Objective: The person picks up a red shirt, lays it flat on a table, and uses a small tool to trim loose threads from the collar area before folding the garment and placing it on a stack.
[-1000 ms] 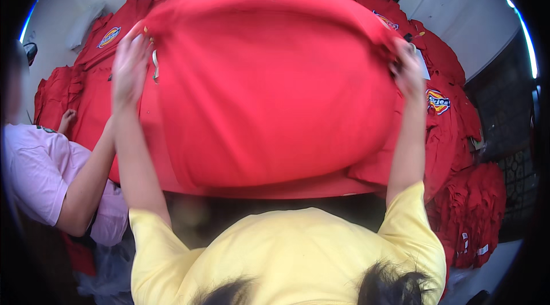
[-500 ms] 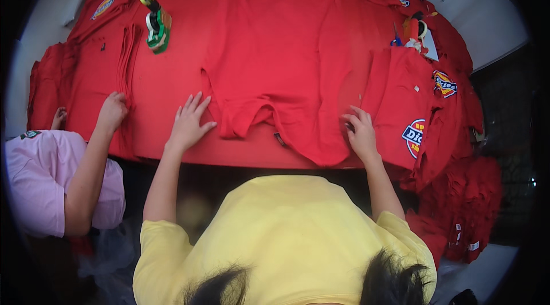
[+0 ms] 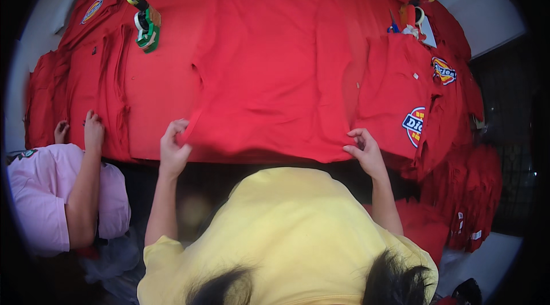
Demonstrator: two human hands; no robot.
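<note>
A red shirt lies spread over the red-covered table in front of me, its near edge pulled almost straight along the table's front. At the shirt's near left corner, my left hand is closed on the fabric between thumb and fingers. My right hand pinches the near right corner, thumb and forefinger at the cloth's edge. Soft creases run across the fabric between the two hands.
Folded red shirts with bright logo patches lie at the right, beside scissors and a tape roll. A green tape dispenser stands at the left. A co-worker in a pink top handles red garments there.
My hands have taken hold of the shirt's near corners. The bunched, curved near edge is now drawn out flat and wide toward the table front. The co-worker's hand has moved nearer their body.
</note>
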